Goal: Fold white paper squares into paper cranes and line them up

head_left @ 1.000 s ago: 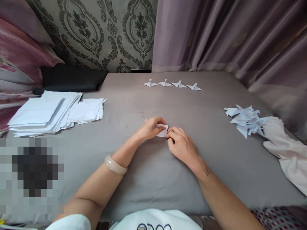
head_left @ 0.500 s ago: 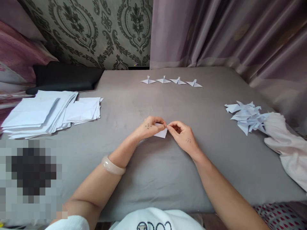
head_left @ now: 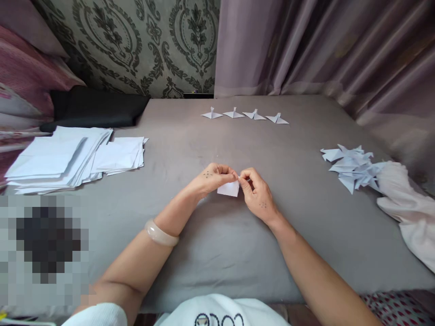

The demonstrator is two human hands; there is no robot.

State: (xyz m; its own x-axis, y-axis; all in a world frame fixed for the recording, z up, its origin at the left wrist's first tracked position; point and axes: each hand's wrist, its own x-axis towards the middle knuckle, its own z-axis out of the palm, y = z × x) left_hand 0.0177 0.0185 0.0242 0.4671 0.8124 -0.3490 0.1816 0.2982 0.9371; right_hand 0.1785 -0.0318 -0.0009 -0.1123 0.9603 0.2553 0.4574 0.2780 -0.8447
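Observation:
A small folded piece of white paper (head_left: 228,189) hangs between my hands, above the grey cloth in the middle. My left hand (head_left: 217,176) pinches its upper edge, thumb in front and fingers curled behind. At the paper's upper right corner, the thumb and forefinger of my right hand (head_left: 255,192) are closed on it; the other fingers are curled in. The fingertips of both hands almost meet there, and they cover the top part of the paper, so its fold is partly hidden.
Several folded paper birds (head_left: 234,113) stand in a row at the back. A heap of folded paper (head_left: 355,165) lies at right beside a pale cloth (head_left: 404,199). Paper stacks (head_left: 47,156) sit at left, by a black folded item (head_left: 98,107). Grey cloth (head_left: 190,136) covers the surface.
More of the paper's front face shows below my left fingers now. My right hand has turned slightly, its fingertips still at the corner. The whole view has shifted a little.

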